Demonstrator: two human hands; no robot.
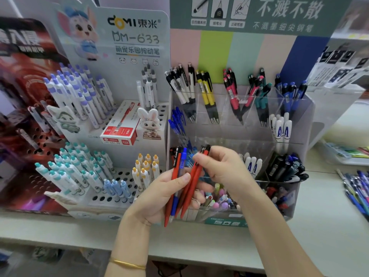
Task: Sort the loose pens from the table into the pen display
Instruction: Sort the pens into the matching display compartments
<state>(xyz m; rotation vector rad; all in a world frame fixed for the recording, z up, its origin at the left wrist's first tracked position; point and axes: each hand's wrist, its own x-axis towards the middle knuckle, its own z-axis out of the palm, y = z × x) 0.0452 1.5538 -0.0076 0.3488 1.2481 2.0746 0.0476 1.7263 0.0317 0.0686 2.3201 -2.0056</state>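
Head view: at a pale grey worktop (199,240), a person's left hand (157,198) grips a bundle of red and blue plastic pens (175,176), thumb curled across the barrels and tips pointing down toward the worktop edge. The right hand (221,170) pinches the upper end of one red pen with a black clip (191,186) between thumb and fingers; the pen's lower half lies with the bundle against the left fingers. Both hands are held just in front of the tiered clear acrylic pen display (299,108). Its top row of compartments holds black-and-white, yellow, pink, teal and blue click pens standing tip down. Its lower tiers carry white pens with blue print, black pens and a front bin of pastel ones. A spread of loose pens (357,188), mostly blue, lies on the worktop at the far right, well apart from the hands. Left of the acrylic display stands a white perforated cardboard stand (127,23) with a cartoon header, stocked with purple-, teal- and yellow-capped white pens. A red cardboard box (119,132) rests on its middle step. A gold bangle (127,263) circles the left wrist.
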